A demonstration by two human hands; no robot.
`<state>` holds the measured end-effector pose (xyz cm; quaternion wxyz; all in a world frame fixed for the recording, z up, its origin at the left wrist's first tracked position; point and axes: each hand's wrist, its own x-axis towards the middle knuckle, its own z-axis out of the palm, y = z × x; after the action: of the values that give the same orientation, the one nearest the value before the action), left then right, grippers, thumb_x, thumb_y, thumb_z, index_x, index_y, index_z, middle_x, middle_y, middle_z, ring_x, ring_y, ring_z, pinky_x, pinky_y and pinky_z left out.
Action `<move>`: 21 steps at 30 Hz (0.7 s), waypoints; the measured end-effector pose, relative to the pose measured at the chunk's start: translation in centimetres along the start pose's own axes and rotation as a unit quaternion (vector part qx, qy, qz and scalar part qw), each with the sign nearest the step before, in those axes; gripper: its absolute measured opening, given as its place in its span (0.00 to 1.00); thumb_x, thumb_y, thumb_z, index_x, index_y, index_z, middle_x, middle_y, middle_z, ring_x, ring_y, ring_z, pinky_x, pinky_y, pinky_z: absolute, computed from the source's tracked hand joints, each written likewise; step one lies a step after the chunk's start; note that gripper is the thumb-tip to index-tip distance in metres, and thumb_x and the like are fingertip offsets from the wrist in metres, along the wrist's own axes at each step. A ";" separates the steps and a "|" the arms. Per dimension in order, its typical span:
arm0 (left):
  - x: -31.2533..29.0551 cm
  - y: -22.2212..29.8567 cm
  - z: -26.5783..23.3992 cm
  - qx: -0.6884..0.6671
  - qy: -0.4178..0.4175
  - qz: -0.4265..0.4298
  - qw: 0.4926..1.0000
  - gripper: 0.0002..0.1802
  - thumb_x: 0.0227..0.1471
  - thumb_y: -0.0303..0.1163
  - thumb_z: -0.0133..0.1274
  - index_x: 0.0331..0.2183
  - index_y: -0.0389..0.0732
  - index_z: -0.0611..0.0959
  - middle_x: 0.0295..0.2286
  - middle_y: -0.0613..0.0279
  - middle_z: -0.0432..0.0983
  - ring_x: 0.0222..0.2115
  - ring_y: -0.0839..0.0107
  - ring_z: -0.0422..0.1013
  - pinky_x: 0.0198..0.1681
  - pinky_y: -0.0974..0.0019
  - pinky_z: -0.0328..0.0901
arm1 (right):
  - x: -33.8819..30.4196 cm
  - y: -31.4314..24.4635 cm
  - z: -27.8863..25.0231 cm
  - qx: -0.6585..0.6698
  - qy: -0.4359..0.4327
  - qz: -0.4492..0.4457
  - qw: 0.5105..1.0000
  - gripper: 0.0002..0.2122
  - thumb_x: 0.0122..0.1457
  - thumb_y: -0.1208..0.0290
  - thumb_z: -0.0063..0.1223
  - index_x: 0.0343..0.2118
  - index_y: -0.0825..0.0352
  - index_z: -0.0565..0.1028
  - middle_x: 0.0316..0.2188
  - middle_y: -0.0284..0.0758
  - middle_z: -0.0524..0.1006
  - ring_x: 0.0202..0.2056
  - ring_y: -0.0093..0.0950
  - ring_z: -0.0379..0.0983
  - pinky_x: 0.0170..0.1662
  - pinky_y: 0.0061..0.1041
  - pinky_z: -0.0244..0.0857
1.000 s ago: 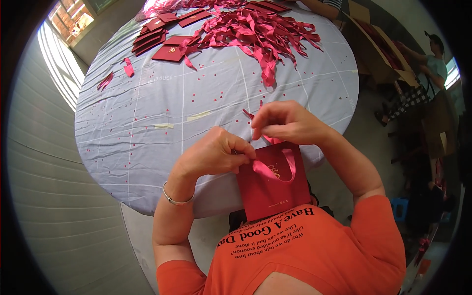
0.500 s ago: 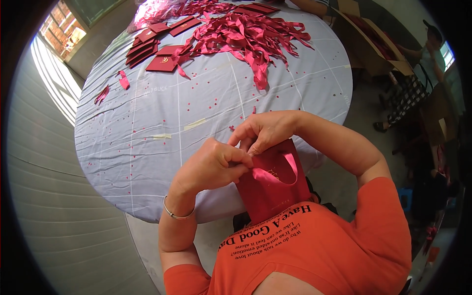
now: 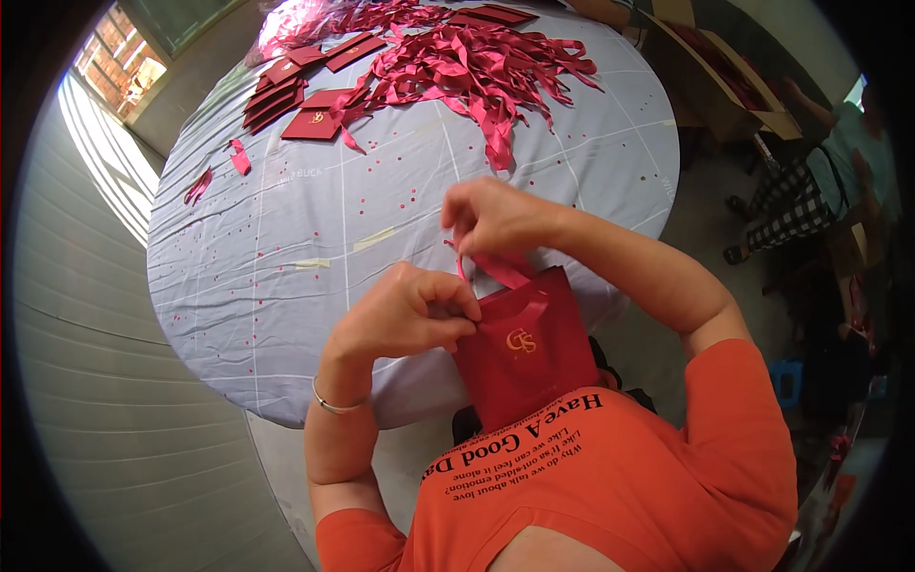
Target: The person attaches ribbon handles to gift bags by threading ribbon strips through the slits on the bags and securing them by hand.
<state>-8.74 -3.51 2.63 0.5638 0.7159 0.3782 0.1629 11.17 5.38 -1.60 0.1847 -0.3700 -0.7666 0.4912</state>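
A dark red paper gift bag with a gold emblem leans between my body and the table edge. My left hand is closed in a pinch at the bag's upper left corner. Above the bag's top edge, my right hand pinches a pink-red ribbon, which loops down to the bag's opening. The right fingertips are partly hidden behind the hand.
A cloth-covered round table carries a heap of pink-red ribbons, flat red bags, two short ribbon pieces and scattered red dots. Past its right side stand an open cardboard box and another person. Someone's arm rests at the far edge.
My right hand has lifted up and away from the left, drawing ribbon above the bag. The front ribbon loop has pulled up, uncovering the emblem. The person at right has shifted nearer.
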 end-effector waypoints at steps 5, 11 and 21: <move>0.6 -0.6 -0.5 0.032 0.016 -0.029 0.999 0.03 0.45 0.19 0.59 0.28 0.34 0.81 0.20 0.65 0.78 0.19 0.78 0.75 0.23 0.76 0.68 | 1.0 1.8 -0.9 -0.185 0.202 -0.085 0.958 0.13 0.47 0.77 0.59 0.38 0.69 0.74 0.29 0.41 0.79 0.29 0.31 0.77 0.34 0.28 0.71; 0.3 -0.4 -0.8 0.050 0.038 -0.033 0.997 0.05 0.43 0.20 0.59 0.29 0.35 0.82 0.20 0.66 0.78 0.19 0.79 0.74 0.22 0.76 0.67 | -4.1 1.2 -2.0 -0.182 0.273 -0.118 0.937 0.11 0.50 0.71 0.62 0.35 0.70 0.76 0.32 0.38 0.79 0.26 0.26 0.74 0.31 0.25 0.69; -0.1 -1.7 -2.1 0.143 0.097 0.034 0.984 0.06 0.43 0.23 0.60 0.28 0.35 0.83 0.21 0.62 0.79 0.18 0.78 0.73 0.23 0.72 0.68 | -8.3 0.4 -1.8 0.129 0.027 0.150 0.980 0.09 0.54 0.70 0.64 0.28 0.68 0.75 0.22 0.29 0.77 0.22 0.16 0.70 0.25 0.16 0.65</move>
<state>-10.77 -2.01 1.70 0.4107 0.7822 0.4261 0.1945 17.95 0.34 -0.53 0.1754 -0.4672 -0.6274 0.5977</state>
